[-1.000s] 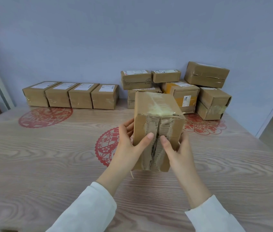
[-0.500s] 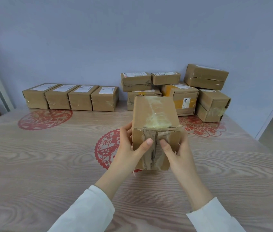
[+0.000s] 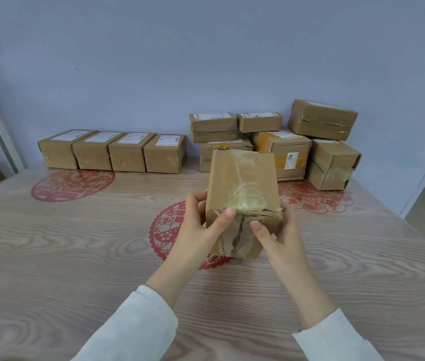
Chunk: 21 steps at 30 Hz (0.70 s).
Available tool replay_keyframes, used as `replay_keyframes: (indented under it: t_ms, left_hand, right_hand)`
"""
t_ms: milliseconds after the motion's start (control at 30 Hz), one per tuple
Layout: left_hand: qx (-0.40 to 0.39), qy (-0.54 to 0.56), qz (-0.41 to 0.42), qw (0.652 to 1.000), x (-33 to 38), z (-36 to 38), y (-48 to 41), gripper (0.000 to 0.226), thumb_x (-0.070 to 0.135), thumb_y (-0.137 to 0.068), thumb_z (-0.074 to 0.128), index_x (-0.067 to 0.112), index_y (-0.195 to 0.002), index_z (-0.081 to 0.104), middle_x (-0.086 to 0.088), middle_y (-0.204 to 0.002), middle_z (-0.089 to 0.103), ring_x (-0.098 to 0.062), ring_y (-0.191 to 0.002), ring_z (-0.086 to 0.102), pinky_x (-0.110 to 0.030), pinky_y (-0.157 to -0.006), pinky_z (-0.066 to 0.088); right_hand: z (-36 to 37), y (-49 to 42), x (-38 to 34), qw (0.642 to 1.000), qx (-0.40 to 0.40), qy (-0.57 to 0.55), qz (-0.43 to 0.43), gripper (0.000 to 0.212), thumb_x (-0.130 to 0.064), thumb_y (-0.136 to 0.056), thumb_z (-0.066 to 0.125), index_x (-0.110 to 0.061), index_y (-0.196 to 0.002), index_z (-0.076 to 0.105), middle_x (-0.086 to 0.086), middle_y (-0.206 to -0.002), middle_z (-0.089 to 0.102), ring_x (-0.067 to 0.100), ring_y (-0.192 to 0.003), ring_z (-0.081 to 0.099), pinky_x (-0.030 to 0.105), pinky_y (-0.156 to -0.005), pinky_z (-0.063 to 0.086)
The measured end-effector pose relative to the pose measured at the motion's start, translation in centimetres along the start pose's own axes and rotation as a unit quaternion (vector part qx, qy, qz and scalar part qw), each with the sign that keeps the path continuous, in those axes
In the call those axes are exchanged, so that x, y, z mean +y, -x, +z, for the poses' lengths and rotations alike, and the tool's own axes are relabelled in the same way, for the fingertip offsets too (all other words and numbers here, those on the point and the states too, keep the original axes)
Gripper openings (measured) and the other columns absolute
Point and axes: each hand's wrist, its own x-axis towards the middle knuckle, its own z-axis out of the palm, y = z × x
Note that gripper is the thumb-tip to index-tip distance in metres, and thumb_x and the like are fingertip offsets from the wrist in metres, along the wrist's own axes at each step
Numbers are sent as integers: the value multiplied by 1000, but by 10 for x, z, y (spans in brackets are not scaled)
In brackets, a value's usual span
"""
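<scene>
Tipped further over since a second ago, the cardboard box [image 3: 242, 183] now shows more of its broad taped face to the camera, and its torn end has dropped lower between the hands. It is held off the wooden table [image 3: 76, 256], above the red paper-cut motif [image 3: 166, 230] at the middle.

Its long axis runs away from the person and rises toward the far end, so the ragged near end is the part within reach. The left hand [image 3: 195, 230] grips the left side, thumb [image 3: 225, 217] laid across the top edge of that end, just where the crinkled yellowish tape [image 3: 248, 195] stops. The right hand [image 3: 284, 241] clasps the right side, thumb [image 3: 259, 229] lower, on the crumpled flap beside the split. Both hands are equally near; the split lies between the thumbs, so either could pry there.

A row of four labelled parcels [image 3: 112, 151] and a stacked heap of parcels [image 3: 281, 147] stand well apart against the wall.
</scene>
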Motion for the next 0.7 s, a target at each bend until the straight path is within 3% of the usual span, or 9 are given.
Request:
replay_keyframes:
  t_ms: [67, 167, 300, 367, 500, 567, 700]
  left_hand:
    - [3, 17, -4, 1000, 1, 0, -1, 48, 40, -69, 63, 20, -108, 43, 15, -87, 66, 6, -80, 65, -13, -66, 50]
    - [-12, 0, -2, 1000, -2, -1, -1, 45, 33, -72, 67, 24, -110, 45, 24, -90, 68, 3, -88, 65, -15, -72, 52]
    - [-23, -16, -22, 999, -8, -4, 0, 43, 14, -86, 67, 26, -119, 41, 13, -107, 62, 0, -96, 63, -14, -77, 51]
    - [-32, -25, -27, 999, -8, -5, -1, 53, 17, -85, 70, 25, -125, 37, 9, -119, 56, -2, -103, 60, -14, -79, 51]
    - [-39, -21, -24, 999, -7, -4, -1, 71, 36, -73, 75, 31, -130, 33, 16, -127, 50, 4, -111, 55, -14, -83, 51]
    - [-42, -18, -27, 999, -7, -3, 0, 74, 37, -74, 76, 37, -131, 29, 20, -128, 47, 8, -110, 53, -10, -80, 49]
    - [-56, -44, -26, 997, -8, -3, 0, 88, 39, -69, 71, 39, -142, 22, 21, -133, 45, 8, -114, 52, -16, -87, 50]
  right_hand:
    - [0, 0, -2, 1000, -12, -14, 13, 58, -49, -65, 72, -32, -113, 43, -1, -118, 59, -4, -101, 61, 10, -73, 49]
    - [-1, 0, -3, 999, -6, -26, 43, 82, -73, -47, 74, -31, -110, 44, -5, -118, 58, -2, -102, 61, 12, -76, 50]
    - [-3, 2, -4, 998, -2, -28, 60, 52, -42, -63, 66, -30, -108, 43, -5, -119, 56, 1, -105, 57, 11, -76, 50]
    - [-4, 3, -4, 998, -5, -23, 61, 49, -36, -65, 65, -32, -108, 42, -7, -117, 55, 1, -105, 56, 10, -73, 49]
    - [-6, 1, -5, 998, -4, -38, 59, 51, -33, -65, 65, -30, -110, 41, -5, -117, 55, -8, -94, 59, 9, -70, 49]
    - [-6, 1, -5, 998, -3, -43, 52, 55, -32, -67, 69, -31, -114, 39, -6, -122, 53, -6, -100, 58, 10, -73, 49]
    - [-6, 1, -4, 998, -4, -34, 47, 80, -40, -69, 69, -34, -139, 30, -16, -129, 50, -9, -108, 55, 10, -77, 49]
